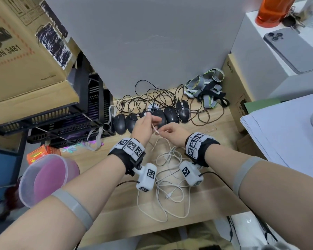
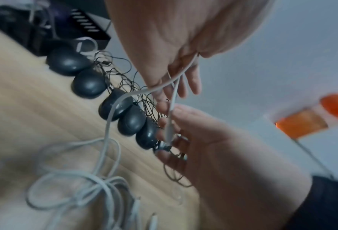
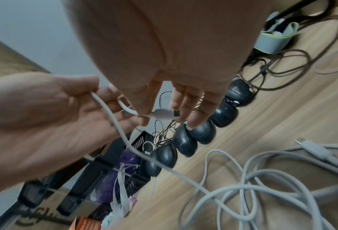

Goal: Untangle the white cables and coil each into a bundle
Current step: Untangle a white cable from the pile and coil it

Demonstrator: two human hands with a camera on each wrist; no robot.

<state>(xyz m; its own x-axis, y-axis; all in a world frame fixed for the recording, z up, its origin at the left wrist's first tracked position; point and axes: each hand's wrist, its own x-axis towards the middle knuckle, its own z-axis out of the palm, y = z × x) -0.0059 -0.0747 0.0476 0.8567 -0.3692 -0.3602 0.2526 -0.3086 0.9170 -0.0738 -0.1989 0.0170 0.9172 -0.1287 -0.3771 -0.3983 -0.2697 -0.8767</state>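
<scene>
One cable (image 1: 155, 128) end is lifted between both grips: left hand (image 1: 143, 127) pinches it, right hand (image 1: 177, 134) pinches its plug (image 3: 163, 114). The tangle (image 1: 170, 179) lies mid-worktop (image 1: 222, 179), mice (image 1: 170, 115) behind, trays (image 1: 65, 121) left, papers (image 1: 285, 134) right.

At frame centre I see my left hand (image 1: 144, 127) and right hand (image 1: 175, 132) raised close together, both pinching one short stretch of white cable (image 1: 155, 129) between them. Below them the rest of the white cables (image 1: 167, 179) lie in a loose tangle on the wooden surface (image 1: 222, 179). A row of black mice (image 1: 170, 115) sits just above my hands.
</scene>
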